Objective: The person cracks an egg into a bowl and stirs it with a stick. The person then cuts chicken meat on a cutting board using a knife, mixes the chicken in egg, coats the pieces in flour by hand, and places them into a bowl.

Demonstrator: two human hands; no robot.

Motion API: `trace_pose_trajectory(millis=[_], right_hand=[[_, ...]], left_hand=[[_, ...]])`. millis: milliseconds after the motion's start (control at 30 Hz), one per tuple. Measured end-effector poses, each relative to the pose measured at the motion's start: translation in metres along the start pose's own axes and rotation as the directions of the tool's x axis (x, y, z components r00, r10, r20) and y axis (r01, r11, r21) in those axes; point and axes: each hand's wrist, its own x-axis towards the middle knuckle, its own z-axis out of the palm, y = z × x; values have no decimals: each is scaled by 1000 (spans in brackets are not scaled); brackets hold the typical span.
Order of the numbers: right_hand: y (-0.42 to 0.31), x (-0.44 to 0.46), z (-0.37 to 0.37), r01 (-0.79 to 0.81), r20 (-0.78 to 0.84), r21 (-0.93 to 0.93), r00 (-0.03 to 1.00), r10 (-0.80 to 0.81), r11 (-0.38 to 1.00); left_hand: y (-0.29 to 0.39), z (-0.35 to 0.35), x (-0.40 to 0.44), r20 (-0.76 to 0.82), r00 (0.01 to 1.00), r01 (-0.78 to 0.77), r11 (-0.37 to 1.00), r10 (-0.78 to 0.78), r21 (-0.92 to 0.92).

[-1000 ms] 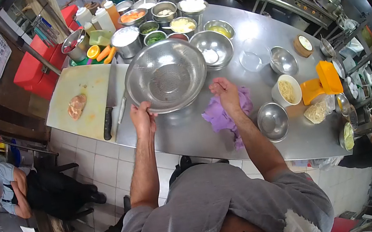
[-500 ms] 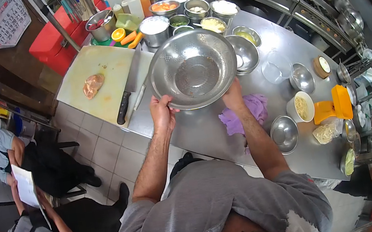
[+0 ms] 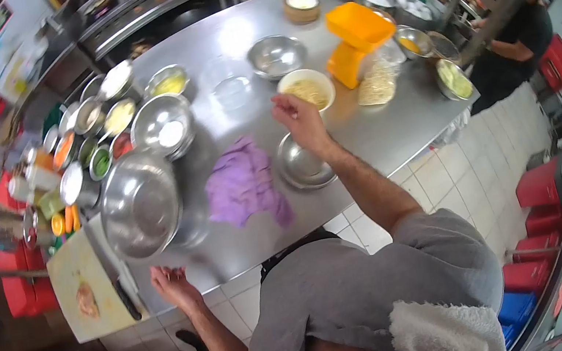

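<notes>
Two hands, well apart: the left hand (image 3: 175, 286), half-open, seemingly empty, near the colander (image 3: 130, 195) at the table's (image 3: 379, 133) left front edge; the right hand (image 3: 300, 122), fingers bent, at the white bowl (image 3: 329, 91) toward the right end, hold unclear. A level rim grip would suit either vessel.

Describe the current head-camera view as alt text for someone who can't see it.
A bare right hand is at a white bowl of pale strands on a steel table, contact unclear. The left hand is near a large metal bowl; a purple cloth lies between the hands.
</notes>
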Motion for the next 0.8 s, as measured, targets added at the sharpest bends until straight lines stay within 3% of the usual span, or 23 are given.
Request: trace_pose_trajectory(millis=[100, 233, 267, 333, 400, 467, 567, 600, 633, 667, 700, 733, 767, 800], right_hand=[[21, 49, -76, 194, -159, -102, 965, -209, 976], [42, 124, -199, 258, -323, -226, 890, -322, 939], [57, 148, -232, 262, -339, -257, 877, -341, 930], [91, 197, -300, 247, -366, -426, 833, -416, 870], [126, 236, -368, 73, -402, -414, 880, -254, 908], [175, 279, -429, -51, -497, -555, 821, -282, 830], [226, 312, -502, -295, -489, -754, 848, -202, 587], [272, 331, -536, -240, -337, -916, 895, -291, 323], [311, 343, -568, 15, 112, -922, 967, -228, -388], [307, 341, -572, 64, 143, -890, 979, -142, -452], [330, 357, -588, -32, -19, -990, 995, -96, -135], [350, 372, -604, -170, -185, -956, 982, -45, 239], [370, 387, -618, -294, -341, -801, 940, 6, 522], [357, 386, -614, -300, -318, -849, 947, 31, 436]], left_hand=[[-18, 29, -39, 51, 996, -84, 994, 80, 76], [-71, 77, -91, 43, 986, -162, 982, 158, 102], [-88, 83, -102, -35, 988, -145, 987, 148, 73], [-110, 103, -126, -116, 986, -115, 993, 118, 28], [-121, 127, -151, -156, 979, -127, 990, 134, 55], [-122, 149, -173, -224, 961, -154, 986, 164, 62], [-116, 170, -194, -298, 928, -184, 970, 224, 156], [-116, 178, -199, -320, 929, -153, 981, 184, 120], [-115, 186, -202, -355, 922, -136, 987, 157, 82], [-117, 191, -204, -345, 923, -150, 985, 171, 88], [-121, 196, -203, -332, 925, -163, 982, 185, 94], [-124, 201, -204, -321, 925, -175, 978, 203, 113], [-124, 211, -205, -299, 931, -177, 975, 211, 135], [-124, 224, -207, -244, 935, -212, 957, 257, 196]])
